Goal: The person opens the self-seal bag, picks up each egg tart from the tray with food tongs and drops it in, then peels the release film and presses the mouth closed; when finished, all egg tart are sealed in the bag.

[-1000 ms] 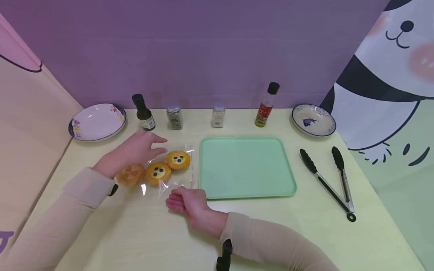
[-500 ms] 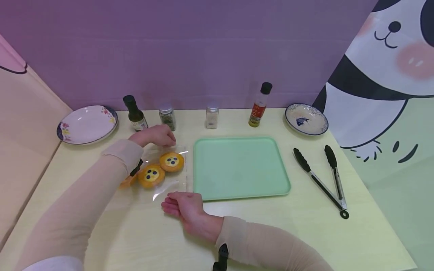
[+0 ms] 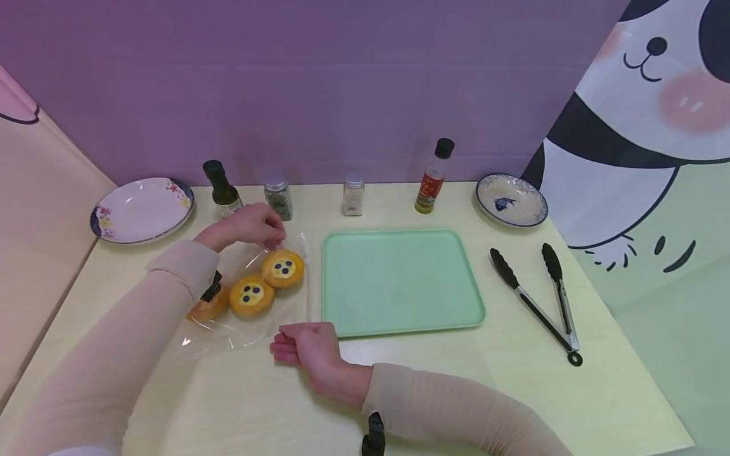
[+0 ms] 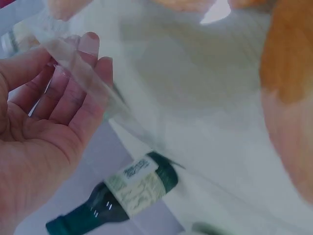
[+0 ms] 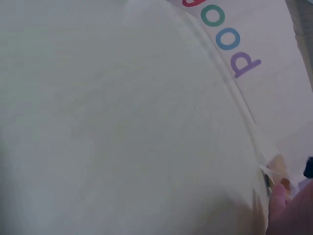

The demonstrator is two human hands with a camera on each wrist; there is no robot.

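Note:
My left hand [image 3: 248, 226] pinches the far edge of a clear plastic bag [image 3: 293, 304], and that edge is lifted a little. Inside the bag lie two round golden pastries with dark dots, one pastry [image 3: 283, 268] farther back and one pastry [image 3: 251, 296] nearer. A third, browner pastry [image 3: 208, 308] is partly hidden by my left sleeve. The left wrist view shows the thumb and fingers of that hand [image 4: 49, 107] on the bag's film [image 4: 88, 78]. My right hand [image 3: 319, 354] rests on the table near the bag's front right corner, fingers loosely curled, holding nothing.
A green tray [image 3: 402, 282] lies right of the bag, with black-tipped tongs [image 3: 536, 310] beyond it. Along the back stand a floral plate [image 3: 142, 211], a dark bottle [image 3: 221, 187], two spice jars, a red-labelled bottle [image 3: 430, 183] and a small dish [image 3: 511, 200].
My left hand has reached across the pastries to the bag's far edge, taken hold of it and raised it slightly. The bag has shifted a little; my right hand stays about where it was.

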